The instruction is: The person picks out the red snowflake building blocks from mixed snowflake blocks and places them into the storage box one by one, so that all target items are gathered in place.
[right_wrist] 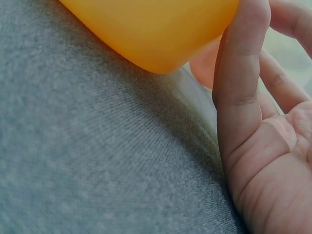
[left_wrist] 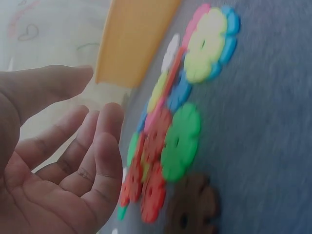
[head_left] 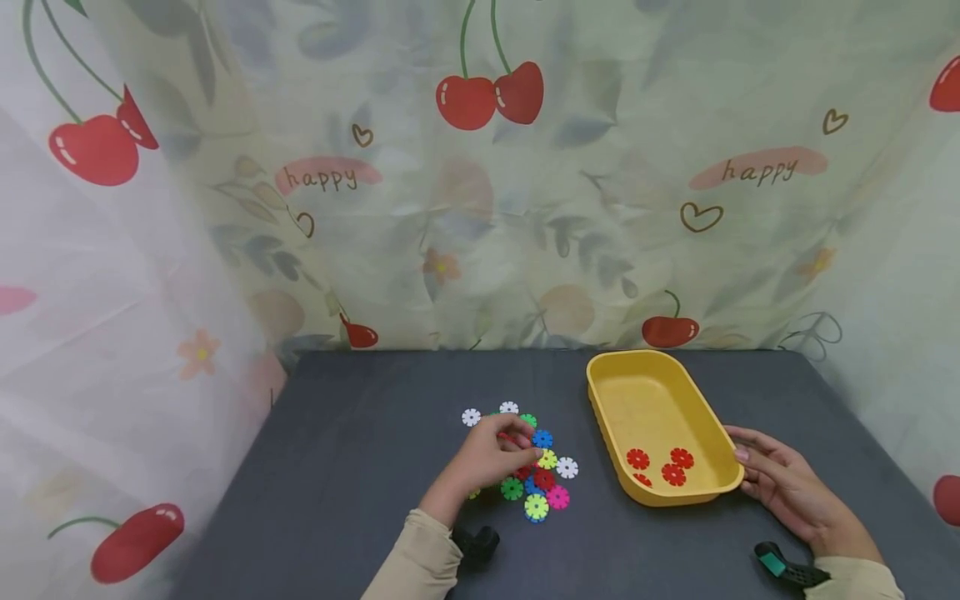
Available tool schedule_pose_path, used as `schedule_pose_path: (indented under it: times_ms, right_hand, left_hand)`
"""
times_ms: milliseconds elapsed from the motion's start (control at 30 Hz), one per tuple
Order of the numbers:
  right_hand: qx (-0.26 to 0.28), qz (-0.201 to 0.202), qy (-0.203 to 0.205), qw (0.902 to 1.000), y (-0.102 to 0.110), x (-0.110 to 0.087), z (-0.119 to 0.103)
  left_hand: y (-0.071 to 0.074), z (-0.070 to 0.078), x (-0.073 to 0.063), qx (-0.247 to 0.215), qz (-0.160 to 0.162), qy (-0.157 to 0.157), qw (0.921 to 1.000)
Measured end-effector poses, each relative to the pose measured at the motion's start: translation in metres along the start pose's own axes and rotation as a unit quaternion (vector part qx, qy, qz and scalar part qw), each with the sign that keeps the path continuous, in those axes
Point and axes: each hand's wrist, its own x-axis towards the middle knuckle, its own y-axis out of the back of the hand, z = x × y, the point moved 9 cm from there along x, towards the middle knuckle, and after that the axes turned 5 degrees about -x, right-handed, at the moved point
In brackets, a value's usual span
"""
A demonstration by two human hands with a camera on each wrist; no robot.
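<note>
Several flower-shaped plastic discs (head_left: 536,506) in red, green, blue, yellow, pink and white lie in a loose pile on the dark table. Just above them hovers my left hand (head_left: 491,454), hiding part of the pile. Its fingers are loosely bent, and the left wrist view shows nothing between thumb and fingertips. To the right stands a yellow tray (head_left: 611,417) with several red discs (head_left: 673,475) in its near end. My right hand (head_left: 787,487) touches the tray's right side near the front corner, thumb at the rim and fingers along the outer wall.
The dark grey table (head_left: 360,467) ends at a patterned curtain (head_left: 510,208) behind, with curtain at both sides too. A black strap device (head_left: 476,546) is by the left wrist and another strap (head_left: 787,568) by the right.
</note>
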Motion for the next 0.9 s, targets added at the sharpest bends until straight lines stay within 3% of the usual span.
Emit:
schedule_pose_path:
  times_ms: [300, 533, 900]
  right_hand:
    - [-0.007, 0.004, -0.002, 1.0, -0.001, 0.0, 0.0]
    - [-0.001, -0.001, 0.0, 1.0, -0.002, 0.0, -0.002]
    - [0.003, -0.006, 0.005, 1.0, -0.002, 0.0, -0.002]
  left_hand:
    - [0.025, -0.003, -0.006, 0.019, 0.013, 0.002, 0.9997]
    - [0.042, -0.013, -0.008, 0.046, 0.01, 0.012, 0.9988]
    - [0.043, -0.025, -0.013, 0.095, 0.0, 0.04, 0.9947]
